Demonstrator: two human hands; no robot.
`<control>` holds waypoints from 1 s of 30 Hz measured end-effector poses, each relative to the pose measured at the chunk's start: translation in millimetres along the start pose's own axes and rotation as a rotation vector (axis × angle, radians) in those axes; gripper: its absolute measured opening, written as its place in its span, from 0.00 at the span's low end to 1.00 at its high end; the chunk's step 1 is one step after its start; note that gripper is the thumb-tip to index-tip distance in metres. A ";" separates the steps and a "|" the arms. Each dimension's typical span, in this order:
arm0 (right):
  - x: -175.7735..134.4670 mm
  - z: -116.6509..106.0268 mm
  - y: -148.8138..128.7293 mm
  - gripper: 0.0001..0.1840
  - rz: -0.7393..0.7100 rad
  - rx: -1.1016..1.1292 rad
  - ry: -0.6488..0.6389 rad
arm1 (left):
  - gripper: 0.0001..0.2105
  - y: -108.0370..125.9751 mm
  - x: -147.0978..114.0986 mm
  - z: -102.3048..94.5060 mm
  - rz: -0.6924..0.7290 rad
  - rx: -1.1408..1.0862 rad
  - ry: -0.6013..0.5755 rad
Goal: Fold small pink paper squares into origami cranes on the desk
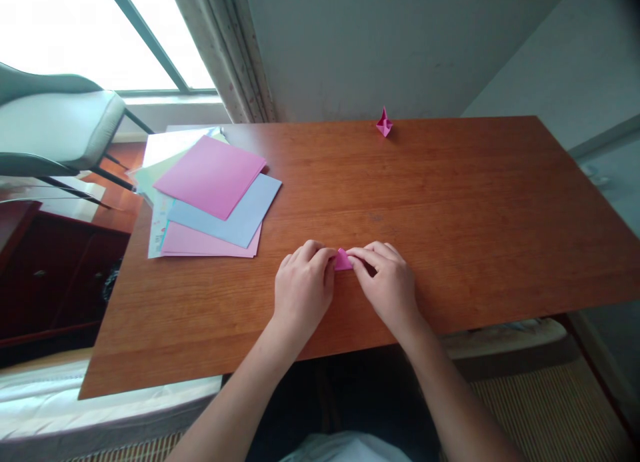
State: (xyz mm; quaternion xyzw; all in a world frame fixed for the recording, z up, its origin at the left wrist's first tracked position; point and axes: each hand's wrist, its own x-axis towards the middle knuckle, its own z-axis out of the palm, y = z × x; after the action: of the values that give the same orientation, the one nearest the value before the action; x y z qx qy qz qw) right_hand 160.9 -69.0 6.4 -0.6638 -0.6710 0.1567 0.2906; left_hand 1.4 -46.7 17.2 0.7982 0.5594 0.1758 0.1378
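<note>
Between my hands, low over the front middle of the wooden table (450, 209), is a small folded piece of bright pink paper (343, 261). My left hand (306, 275) pinches its left end, with the fingers curled and the thumb close to the paper. At its right end, my right hand (385, 275) pinches it between thumb and forefinger. Only the middle of the folded paper shows, with a small peak at its top; the fingers cover both ends. A finished-looking pink origami figure (384, 124) with a pointed tip stands at the table's far edge.
Left of my hands lies a loose stack of coloured sheets: a pink sheet (213, 175) on top, a blue sheet (230, 212) and a lighter pink sheet (210, 242) below. A pale chair (60, 125) stands beyond the table's left side, near the window and curtain (225, 49).
</note>
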 end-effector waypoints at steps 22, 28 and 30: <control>5.5 -4.1 1.0 0.07 -0.046 -0.012 -0.066 | 0.08 11.9 -6.8 6.1 -0.047 0.096 0.013; 6.0 -3.4 2.7 0.06 -0.055 -0.011 -0.073 | 0.08 11.2 -7.4 8.6 -0.032 0.145 0.018; 5.5 -2.6 3.2 0.06 -0.059 -0.020 -0.070 | 0.08 10.9 -7.1 8.8 -0.029 0.146 0.019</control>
State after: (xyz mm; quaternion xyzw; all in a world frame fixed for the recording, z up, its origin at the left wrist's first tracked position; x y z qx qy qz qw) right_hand 165.3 -63.9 7.6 -0.6408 -0.7016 0.1643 0.2649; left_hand 12.3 -57.2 12.9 0.7963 0.5834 0.1402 0.0765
